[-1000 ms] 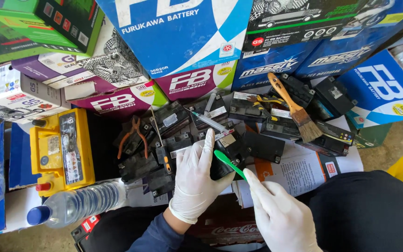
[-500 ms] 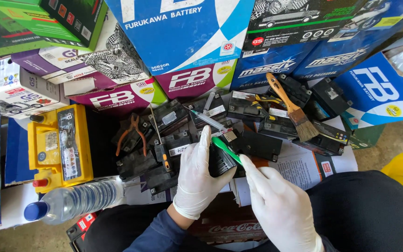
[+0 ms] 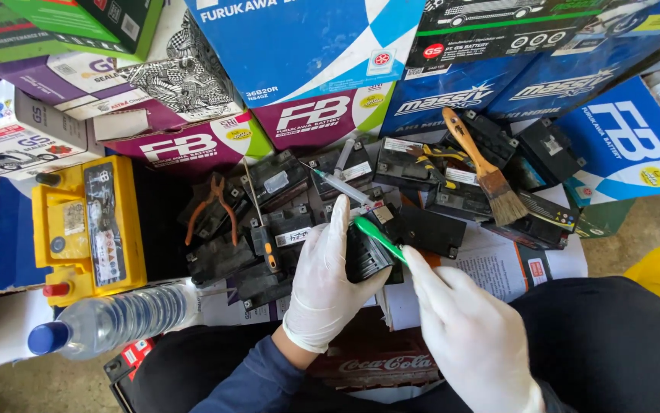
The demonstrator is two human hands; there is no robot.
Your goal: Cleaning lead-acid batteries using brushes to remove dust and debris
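Observation:
Both my hands wear white gloves. My left hand [image 3: 328,281] grips a small black battery [image 3: 368,257] from its left side and holds it over a heap of similar black batteries [image 3: 284,229]. My right hand [image 3: 463,333] pinches a green toothbrush [image 3: 379,239], whose head rests on the battery's top. Part of the battery is hidden behind my left palm.
A paintbrush [image 3: 486,172], a syringe [image 3: 345,187], orange-handled pliers [image 3: 211,210] and a screwdriver [image 3: 261,229] lie on the battery heap. A yellow battery [image 3: 89,226] and a water bottle [image 3: 116,320] sit at left. Stacked battery boxes [image 3: 299,46] line the back; papers [image 3: 498,268] lie at right.
The view has shifted slightly. My right hand has moved the green toothbrush up onto the top of the battery held by my left hand.

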